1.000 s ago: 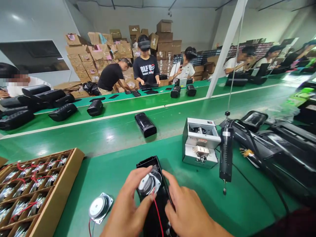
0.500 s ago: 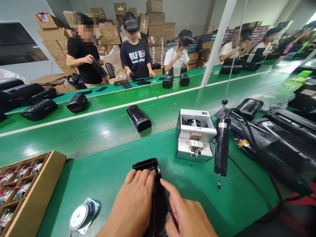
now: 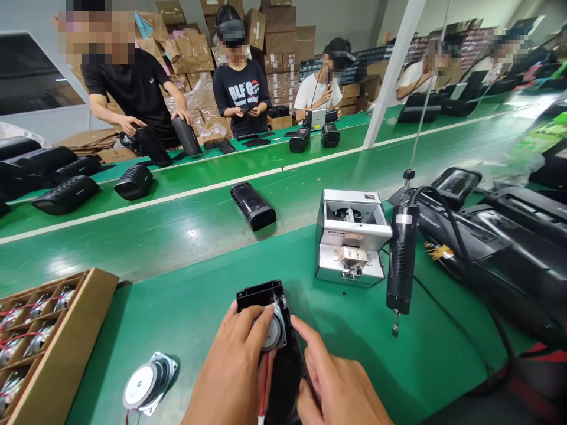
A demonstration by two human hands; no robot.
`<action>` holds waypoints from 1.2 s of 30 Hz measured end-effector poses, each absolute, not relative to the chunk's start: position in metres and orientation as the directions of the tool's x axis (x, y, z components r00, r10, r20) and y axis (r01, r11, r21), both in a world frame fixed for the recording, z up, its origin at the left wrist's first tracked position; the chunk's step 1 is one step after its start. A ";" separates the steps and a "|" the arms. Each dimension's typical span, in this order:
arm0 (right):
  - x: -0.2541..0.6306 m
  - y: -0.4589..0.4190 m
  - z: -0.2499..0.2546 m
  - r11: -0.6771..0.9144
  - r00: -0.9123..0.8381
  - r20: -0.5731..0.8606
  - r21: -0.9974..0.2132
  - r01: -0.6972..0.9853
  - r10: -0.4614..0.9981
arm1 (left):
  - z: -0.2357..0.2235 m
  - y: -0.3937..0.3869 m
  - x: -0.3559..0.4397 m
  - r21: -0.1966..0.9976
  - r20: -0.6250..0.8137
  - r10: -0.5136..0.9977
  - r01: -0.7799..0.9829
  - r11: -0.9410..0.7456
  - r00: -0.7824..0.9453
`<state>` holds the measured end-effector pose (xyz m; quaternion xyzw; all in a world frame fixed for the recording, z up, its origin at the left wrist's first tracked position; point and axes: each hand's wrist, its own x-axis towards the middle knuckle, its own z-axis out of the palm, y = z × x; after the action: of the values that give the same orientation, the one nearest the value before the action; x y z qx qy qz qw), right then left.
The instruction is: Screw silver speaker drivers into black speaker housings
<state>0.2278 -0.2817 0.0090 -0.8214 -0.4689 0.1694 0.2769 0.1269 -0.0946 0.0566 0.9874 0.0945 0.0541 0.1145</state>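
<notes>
My left hand [image 3: 233, 363] is closed around a round metal speaker driver [image 3: 275, 329], fingers over its top, at the far end of an open black speaker housing [image 3: 283, 386]. Part of the driver is hidden by those fingers, so I cannot tell how fully it is seated. From it a red wire [image 3: 264, 381] runs toward me to a white plug [image 3: 261, 420]. My right hand [image 3: 341, 378] grips the housing's right side, index finger stretched along the edge and thumb near the inner side. Left of my hands, a second speaker driver [image 3: 146, 383] lies on the green bench.
A partitioned cardboard box [image 3: 66, 354] of drivers stands at left. Ahead right are a white screw feeder [image 3: 352, 239] and a hanging black electric screwdriver [image 3: 402, 260]. Black housings [image 3: 500, 254] pile up at right. One speaker shell [image 3: 253, 206] lies beyond; co-workers [image 3: 241, 88] stand across.
My left hand has shifted slightly and its fingers lifted, so the driver and red wire show more. My right hand stays on the housing. Across, a co-worker now handles two black shells.
</notes>
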 end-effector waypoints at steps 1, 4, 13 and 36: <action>0.227 -0.282 0.004 -0.399 0.514 0.001 -0.627 0.669 0.858 | 0.054 -0.094 0.126 0.247 0.107 0.197 0.166 -0.955 0.975; 0.224 -0.283 -0.010 -0.386 0.556 0.063 -0.656 0.649 0.829 | 0.052 -0.095 0.125 0.228 0.112 0.198 0.169 -0.959 0.974; 0.219 -0.286 -0.014 -0.378 0.582 0.068 -0.699 0.607 0.810 | 0.060 -0.098 0.128 0.205 0.118 0.184 0.158 -0.966 0.976; 0.229 -0.285 0.018 -0.348 0.524 0.038 -0.706 0.617 0.851 | 0.061 -0.104 0.134 0.235 0.099 0.244 0.215 -0.948 0.965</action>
<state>0.2285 -0.2850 0.0183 -0.8031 -0.4569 0.1710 0.3422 0.1338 -0.1040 0.0606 0.9848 0.1166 0.0633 0.1119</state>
